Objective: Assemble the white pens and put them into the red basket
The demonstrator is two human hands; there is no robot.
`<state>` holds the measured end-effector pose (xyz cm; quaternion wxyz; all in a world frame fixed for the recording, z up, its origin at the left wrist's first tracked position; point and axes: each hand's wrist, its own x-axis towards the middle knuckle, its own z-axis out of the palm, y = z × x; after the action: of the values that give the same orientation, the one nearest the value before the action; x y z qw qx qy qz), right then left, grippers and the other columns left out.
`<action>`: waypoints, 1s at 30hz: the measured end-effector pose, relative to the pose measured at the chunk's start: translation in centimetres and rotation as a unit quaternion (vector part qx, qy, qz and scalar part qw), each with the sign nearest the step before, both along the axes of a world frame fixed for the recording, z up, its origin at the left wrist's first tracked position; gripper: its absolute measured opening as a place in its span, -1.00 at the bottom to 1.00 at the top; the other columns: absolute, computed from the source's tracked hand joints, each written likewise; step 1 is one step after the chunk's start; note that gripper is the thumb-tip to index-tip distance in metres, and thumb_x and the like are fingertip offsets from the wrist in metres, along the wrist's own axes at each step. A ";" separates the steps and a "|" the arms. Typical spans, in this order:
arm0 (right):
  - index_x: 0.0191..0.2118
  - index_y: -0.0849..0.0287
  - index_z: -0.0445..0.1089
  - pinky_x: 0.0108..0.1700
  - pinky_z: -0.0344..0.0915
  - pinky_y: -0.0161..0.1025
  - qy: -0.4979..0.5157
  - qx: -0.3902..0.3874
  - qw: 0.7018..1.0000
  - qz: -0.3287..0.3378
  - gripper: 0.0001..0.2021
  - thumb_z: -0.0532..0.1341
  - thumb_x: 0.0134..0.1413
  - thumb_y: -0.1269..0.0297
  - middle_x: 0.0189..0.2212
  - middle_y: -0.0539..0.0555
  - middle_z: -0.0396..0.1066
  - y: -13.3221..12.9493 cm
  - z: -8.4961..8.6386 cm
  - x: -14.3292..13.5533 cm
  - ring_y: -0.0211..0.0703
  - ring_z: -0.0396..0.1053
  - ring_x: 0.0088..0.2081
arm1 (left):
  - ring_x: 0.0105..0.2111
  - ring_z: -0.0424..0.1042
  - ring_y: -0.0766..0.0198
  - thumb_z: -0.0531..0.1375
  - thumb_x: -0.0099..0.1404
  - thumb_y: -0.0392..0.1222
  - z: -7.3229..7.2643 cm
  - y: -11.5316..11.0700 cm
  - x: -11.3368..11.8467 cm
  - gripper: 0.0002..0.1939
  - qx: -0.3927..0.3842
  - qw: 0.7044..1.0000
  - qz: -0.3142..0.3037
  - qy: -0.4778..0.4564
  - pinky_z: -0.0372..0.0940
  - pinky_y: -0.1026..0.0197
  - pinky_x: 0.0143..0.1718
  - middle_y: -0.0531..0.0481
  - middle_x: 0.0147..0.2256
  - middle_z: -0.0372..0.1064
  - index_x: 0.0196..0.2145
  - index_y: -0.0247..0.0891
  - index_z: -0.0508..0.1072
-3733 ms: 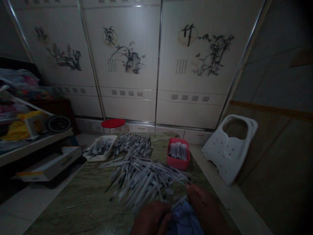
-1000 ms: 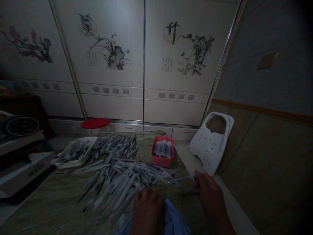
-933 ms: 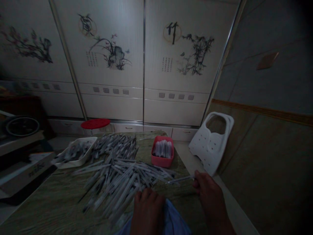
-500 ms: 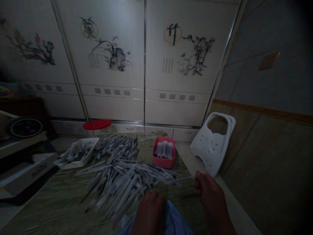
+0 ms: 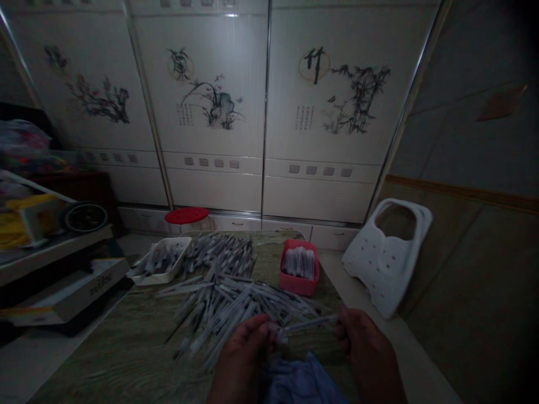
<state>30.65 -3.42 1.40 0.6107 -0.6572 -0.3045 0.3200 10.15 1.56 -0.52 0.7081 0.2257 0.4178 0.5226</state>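
My right hand [image 5: 357, 336] is closed in a pinch on one end of a slim pale pen [image 5: 309, 323], which points left across the table. My left hand [image 5: 250, 342] is closed at the pen's other end, its fingertips around a small whitish, see-through piece that is too blurred to name. Beyond both hands spreads a loose heap of similar pens [image 5: 236, 300] with clear barrels and dark parts. A blue cloth [image 5: 301, 381] lies below and between my hands.
A pink box [image 5: 298, 285] of upright pale pieces stands at the table's right edge. A white tray [image 5: 179, 268] of more pens sits at the back left. Beyond the table [image 5: 105, 353] are a red stool [image 5: 186, 215] and a folded white plastic seat [image 5: 383, 252].
My left hand has risen from the cloth and closed near the pen's left end. The pen is still in my right hand. The whole view has swung a little left.
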 end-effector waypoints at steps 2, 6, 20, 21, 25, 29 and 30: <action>-0.37 0.11 0.44 -0.43 0.22 -0.30 -0.009 0.000 1.000 -0.002 -0.54 0.21 0.15 -0.24 -0.50 -0.06 0.39 0.0 0.2 -0.6 -0.20 0.25 -0.45 | -0.38 0.54 0.33 0.39 0.16 -0.39 0.1 0.1 -0.3 -0.77 -0.022 1.000 0.011 -0.020 0.40 0.33 -0.30 -0.07 -0.33 0.58 -0.20 -0.31 0.54; -0.40 0.09 0.42 -0.42 0.24 -0.29 -0.031 -0.004 1.000 -0.005 -0.52 0.19 0.13 -0.28 -0.52 -0.06 0.38 0.0 0.5 -1.5 -0.18 0.27 -0.46 | -0.39 0.56 0.32 0.35 0.21 -0.42 0.5 0.3 -1.0 -0.82 -0.033 0.999 0.007 -0.036 0.41 0.34 -0.35 -0.07 -0.34 0.57 -0.21 -0.32 0.54; -0.33 0.09 0.46 -0.41 0.28 -0.26 -0.053 -0.028 0.998 -0.006 -0.49 0.20 0.06 -0.33 -0.50 -0.01 0.45 0.5 0.5 -3.1 -0.11 0.35 -0.43 | -0.42 0.53 0.32 0.48 0.09 -0.26 -0.5 0.3 -2.1 -0.66 -0.008 1.000 -0.004 -0.011 0.38 0.34 -0.37 -0.01 -0.41 0.54 -0.19 -0.30 0.53; -0.32 0.09 0.46 -0.40 0.29 -0.26 -0.054 -0.027 0.998 -0.003 -0.49 0.20 0.06 -0.32 -0.50 -0.01 0.45 0.5 0.4 -3.3 -0.11 0.35 -0.43 | -0.43 0.52 0.33 0.49 0.08 -0.26 -0.5 0.4 -2.2 -0.67 -0.011 1.000 0.000 -0.008 0.38 0.34 -0.37 0.00 -0.42 0.54 -0.21 -0.31 0.53; -0.30 0.09 0.46 -0.38 0.29 -0.27 -0.043 -0.020 0.999 0.013 -0.51 0.22 0.08 -0.29 -0.49 -0.03 0.43 0.4 -0.1 -3.8 -0.13 0.33 -0.43 | -0.44 0.51 0.34 0.47 0.10 -0.27 -0.8 0.5 -2.2 -0.69 -0.012 1.000 0.001 -0.011 0.36 0.35 -0.38 0.02 -0.43 0.52 -0.21 -0.31 0.52; -0.30 0.10 0.48 -0.45 0.27 -0.27 -0.018 -0.015 0.998 0.054 -0.55 0.23 0.07 -0.23 -0.49 -0.01 0.46 0.4 -0.2 -3.9 -0.15 0.31 -0.48 | -0.47 0.48 0.36 0.43 0.15 -0.29 -0.9 0.5 -2.4 -0.74 -0.009 1.000 0.003 -0.010 0.33 0.37 -0.41 0.01 -0.45 0.51 -0.20 -0.31 0.51; -0.33 0.10 0.48 -0.48 0.25 -0.28 -0.013 -0.016 0.997 0.068 -0.58 0.24 0.05 -0.20 -0.51 -0.01 0.46 0.5 -0.1 -3.8 -0.15 0.30 -0.50 | -0.47 0.48 0.36 0.42 0.16 -0.30 -0.9 0.5 -2.6 -0.74 -0.008 1.000 0.005 -0.008 0.33 0.37 -0.41 0.01 -0.45 0.51 -0.20 -0.31 0.51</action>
<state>26.81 -2.94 1.32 0.5729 -0.6489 -0.3515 0.3568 7.58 2.10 -1.39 0.7105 0.2134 0.4172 0.5251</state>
